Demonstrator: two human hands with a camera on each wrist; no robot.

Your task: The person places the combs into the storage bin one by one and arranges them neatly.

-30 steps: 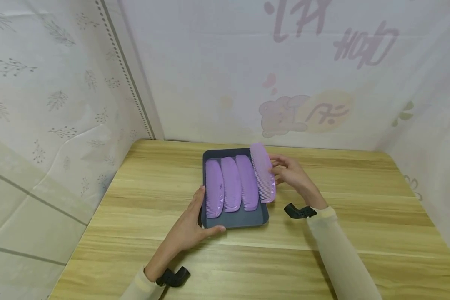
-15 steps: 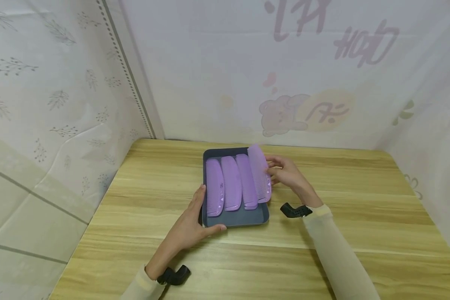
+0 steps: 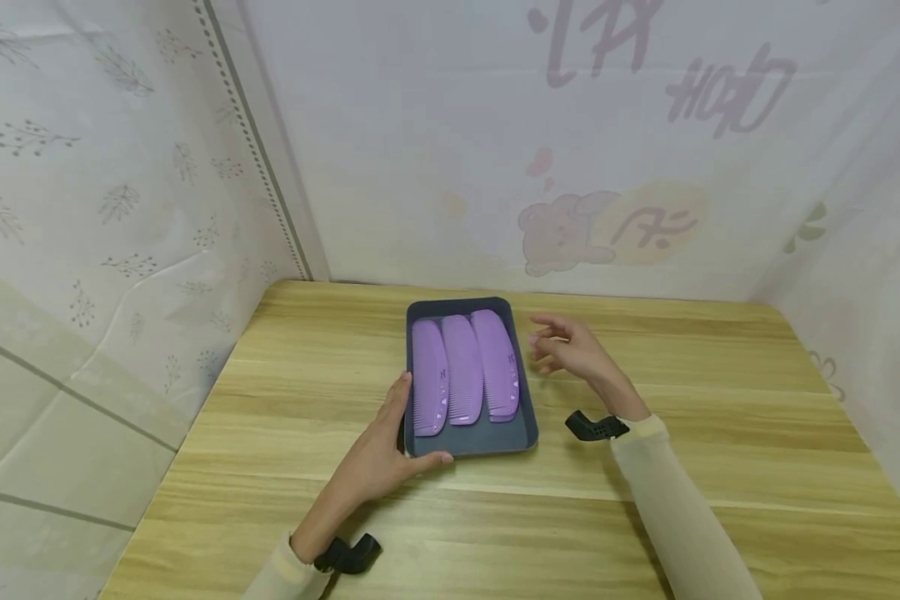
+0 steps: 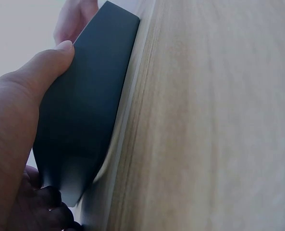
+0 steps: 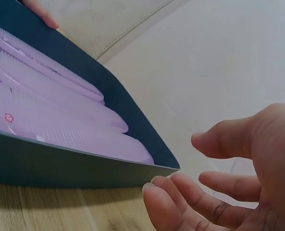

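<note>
A dark grey tray on the table holds lilac combs side by side: a left comb, a middle comb and a right comb, which has small white marks showing. My left hand grips the tray's near left corner, thumb along the near side and fingers along the left side. In the left wrist view the thumb lies at the tray's rim. Just off the tray's right side, my right hand hangs with loosely bent fingers, holding nothing; the right wrist view shows its fingertips near a tray corner.
The wood-grain table reaches back to a printed cloth, with a leaf-patterned cloth on the left. Black wrist devices sit at the left cuff and right cuff.
The comb pinched in my right hand has moved left and been let go, lying over where the tray's right-hand comb showed. My left hand has stayed at the corner.
</note>
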